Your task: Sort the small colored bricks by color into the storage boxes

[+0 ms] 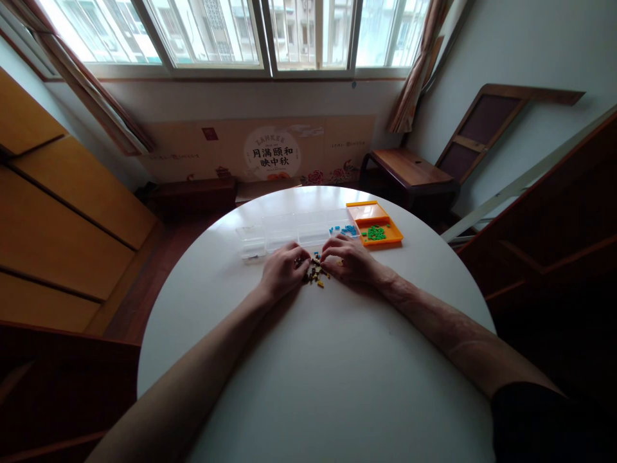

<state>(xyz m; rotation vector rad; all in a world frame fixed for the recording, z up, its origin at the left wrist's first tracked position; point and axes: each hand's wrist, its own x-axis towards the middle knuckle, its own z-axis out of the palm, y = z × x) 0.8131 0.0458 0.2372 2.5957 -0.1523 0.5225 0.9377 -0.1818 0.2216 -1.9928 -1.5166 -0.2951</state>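
A small pile of tiny brown and yellow pieces [317,276] lies on the white round table [308,360], between my two hands. At the pile's left edge, my left hand [284,270] rests with its fingers curled in toward the thumb; whatever is in them is too small to make out. From the other side my right hand [354,262] reaches over the pieces, thumb and forefinger drawn together at the tips. Anything pinched there is hidden. Just beyond my right hand, tiny blue pieces [348,229] sit in the right end of a clear plastic compartment box [282,235].
An orange tray [393,239] holding tiny green pieces [376,233] stands right of the clear box, its lid part folded back. Behind the table are a printed cardboard panel [202,148] and a window. A wooden chair [409,170] stands at the back right.
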